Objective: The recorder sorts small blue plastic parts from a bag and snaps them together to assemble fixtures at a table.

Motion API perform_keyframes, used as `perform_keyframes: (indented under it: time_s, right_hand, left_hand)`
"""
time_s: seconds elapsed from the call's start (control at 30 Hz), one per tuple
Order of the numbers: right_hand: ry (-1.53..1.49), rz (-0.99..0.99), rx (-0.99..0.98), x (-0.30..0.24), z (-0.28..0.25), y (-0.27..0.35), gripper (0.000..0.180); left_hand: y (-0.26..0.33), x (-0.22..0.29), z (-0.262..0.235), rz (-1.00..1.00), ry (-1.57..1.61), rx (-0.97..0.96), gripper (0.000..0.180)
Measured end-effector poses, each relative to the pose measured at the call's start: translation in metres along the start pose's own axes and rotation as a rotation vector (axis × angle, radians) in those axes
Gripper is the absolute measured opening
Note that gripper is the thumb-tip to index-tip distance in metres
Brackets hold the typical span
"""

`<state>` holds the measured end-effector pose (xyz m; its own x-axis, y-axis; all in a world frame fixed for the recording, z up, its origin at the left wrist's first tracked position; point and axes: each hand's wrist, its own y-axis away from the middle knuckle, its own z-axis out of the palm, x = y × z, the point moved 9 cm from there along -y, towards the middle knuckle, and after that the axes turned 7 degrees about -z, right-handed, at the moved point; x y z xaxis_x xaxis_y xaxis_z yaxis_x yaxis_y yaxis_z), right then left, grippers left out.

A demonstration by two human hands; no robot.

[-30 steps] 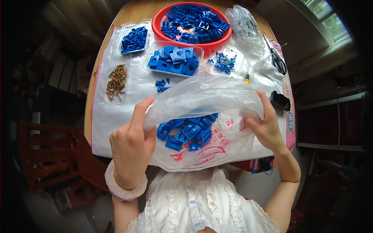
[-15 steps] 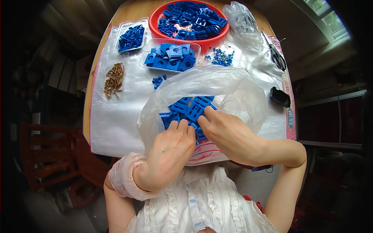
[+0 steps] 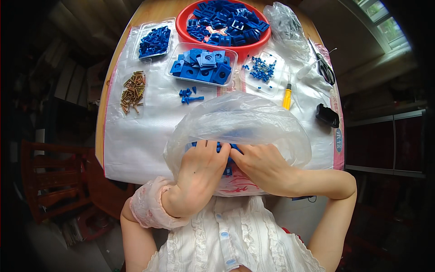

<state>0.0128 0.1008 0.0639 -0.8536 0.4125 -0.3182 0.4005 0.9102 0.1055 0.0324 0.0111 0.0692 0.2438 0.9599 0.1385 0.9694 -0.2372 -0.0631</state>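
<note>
A translucent white plastic bag (image 3: 240,120) lies at the table's near edge, its mouth facing me. Blue plastic parts (image 3: 228,171) show inside it, mostly covered by the bag and my hands. At the bag's mouth my left hand (image 3: 199,165) has its fingers curled down onto these parts. Just to its right, my right hand (image 3: 265,167) bends inward, thumb and fingers closed on the same parts. The thumbs nearly meet in the middle. Both hands' fingertips are partly hidden among the parts, so exactly which pieces each one grips does not show.
Behind the bag stand a red basin (image 3: 268,38) of blue parts and a clear tray (image 3: 235,75) of blue square plates. Brass screws (image 3: 134,88) and loose blue pegs (image 3: 188,96) lie to the left. Rightward are a yellow screwdriver (image 3: 287,99), scissors (image 3: 326,73) and a black container (image 3: 327,116).
Both hands have drawn closer together and slightly toward me. The bag's far rim has sunk nearer, hiding more blue parts inside and uncovering the yellow screwdriver and loose pegs behind it.
</note>
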Motion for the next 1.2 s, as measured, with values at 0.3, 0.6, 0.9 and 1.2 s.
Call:
perform_keyframes:
  time_s: [0.3, 0.6, 0.9, 1.2]
  right_hand:
    - [-0.046, 0.247, -0.264, 0.038, -0.01, 0.013, 0.016]
    - [-0.042, 0.2, 0.054, 0.061, -0.002, 0.007, 0.025]
    - [0.123, 0.171, -0.059, 0.069, -0.021, 0.003, 0.039]
    - [0.077, 0.103, 0.005, 0.085, -0.006, 0.007, 0.038]
  left_hand:
    - [-0.005, -0.015, -0.007, -0.101, -0.005, -0.119, 0.026]
    - [0.0, -0.012, -0.007, -0.049, 0.062, -0.118, 0.028]
    - [-0.019, 0.016, -0.01, 0.1, 0.049, 0.022, 0.045]
    - [-0.021, 0.007, 0.036, 0.079, 0.03, -0.106, 0.049]
